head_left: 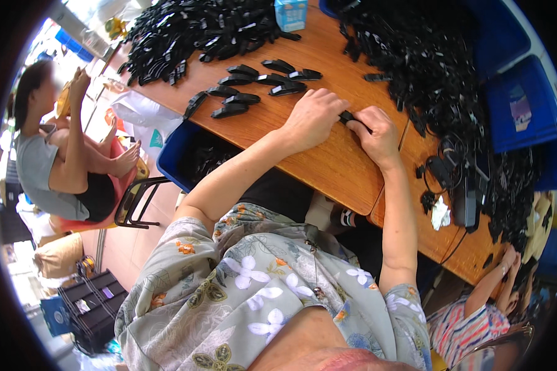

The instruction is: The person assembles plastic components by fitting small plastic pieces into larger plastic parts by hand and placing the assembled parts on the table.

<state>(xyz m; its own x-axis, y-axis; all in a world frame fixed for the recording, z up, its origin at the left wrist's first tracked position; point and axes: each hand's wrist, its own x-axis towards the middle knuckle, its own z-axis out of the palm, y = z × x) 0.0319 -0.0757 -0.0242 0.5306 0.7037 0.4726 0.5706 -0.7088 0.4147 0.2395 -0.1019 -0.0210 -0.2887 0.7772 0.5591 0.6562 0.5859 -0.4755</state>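
On tabletop (328,167): one black plastic part (348,117) is pinched between left hand (312,117) and right hand (377,133), both grips closed on it.
Done: finished pieces (254,86) are laid out in rows.
Left: a large heap (414,55) is judged unprocessed.

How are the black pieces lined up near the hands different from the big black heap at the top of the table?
The row of black pieces lies spread out one by one, each apart, so every long flat shape shows; the big heap is a tangled mound with pieces on top of each other. The row holds only a few; the heap holds very many. The row sits nearer the left hand; the heap lies at the table's far edge. Both look like the same black parts.
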